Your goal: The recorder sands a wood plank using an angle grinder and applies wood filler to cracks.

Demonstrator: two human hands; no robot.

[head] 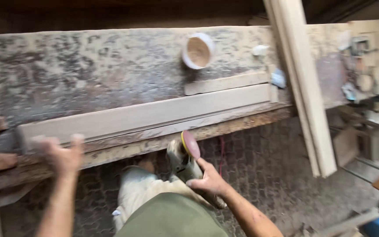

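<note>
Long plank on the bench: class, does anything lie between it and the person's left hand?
Nothing visible does. The left hand hangs at the bench edge just before the plank; the cup stands beyond it.

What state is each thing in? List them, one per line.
Left hand: open, fingers spread, at the long board's end.
Right hand: gripping the disc sander.
Disc sander: held below bench edge, off the wood.
Long board: flat on bench.
White tub: open, uncovered.
</note>
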